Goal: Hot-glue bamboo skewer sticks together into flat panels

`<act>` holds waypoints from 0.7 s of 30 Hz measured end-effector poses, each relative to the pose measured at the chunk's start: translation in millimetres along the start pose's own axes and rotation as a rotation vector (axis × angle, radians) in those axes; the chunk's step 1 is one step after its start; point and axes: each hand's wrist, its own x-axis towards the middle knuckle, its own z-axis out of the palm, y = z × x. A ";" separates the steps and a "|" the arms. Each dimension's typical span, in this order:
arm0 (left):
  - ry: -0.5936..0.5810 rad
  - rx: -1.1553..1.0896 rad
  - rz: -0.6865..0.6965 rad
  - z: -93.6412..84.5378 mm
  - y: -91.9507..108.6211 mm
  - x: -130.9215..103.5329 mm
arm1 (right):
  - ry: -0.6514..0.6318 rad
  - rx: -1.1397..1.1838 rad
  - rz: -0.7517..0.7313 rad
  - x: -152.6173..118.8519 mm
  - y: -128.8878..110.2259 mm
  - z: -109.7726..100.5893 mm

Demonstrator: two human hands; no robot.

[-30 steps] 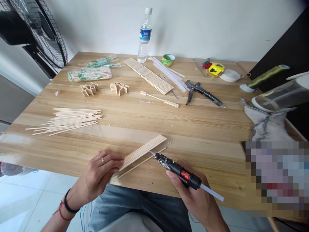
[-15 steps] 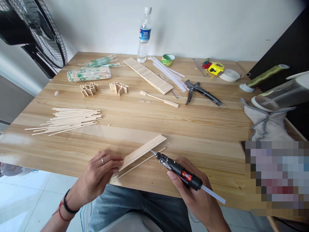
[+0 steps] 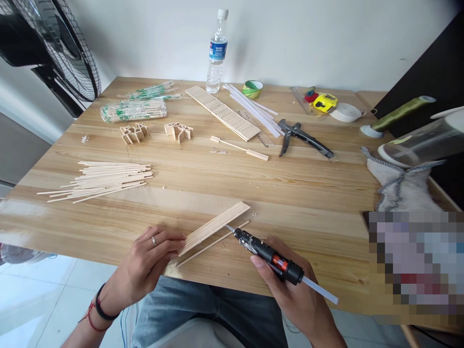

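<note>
My left hand [image 3: 154,258], with a ring on one finger, is closed on the near-left end of a flat strip of wooden sticks [image 3: 215,226] laid side by side. In my right hand [image 3: 290,285] is a black glue gun [image 3: 266,253], a white glue stick [image 3: 321,290] poking out of its back. The gun's metal tip is at the strip's near edge, around the middle of its length; whether it touches cannot be made out. One loose wooden stick [image 3: 203,251] lies just in front of the strip, passing under the tip.
Loose sticks [image 3: 108,179] lie at left. Behind are small stick pieces [image 3: 135,134], bagged sticks [image 3: 134,111], a slatted panel [image 3: 224,115], a paddle-ended stick piece [image 3: 239,148], glue sticks [image 3: 253,108], a cutter-like tool [image 3: 306,138], a bottle [image 3: 216,53] and a tape measure [image 3: 325,102].
</note>
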 end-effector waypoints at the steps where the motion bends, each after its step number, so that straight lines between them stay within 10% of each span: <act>1: -0.002 0.001 0.003 -0.1 0.1 0.1 | 0.000 0.000 0.002 -0.2 0.3 0.0; 21: -0.032 0.001 0.013 0.2 -2.4 -2.6 | 0.035 -0.039 0.026 -1.9 4.8 -3.8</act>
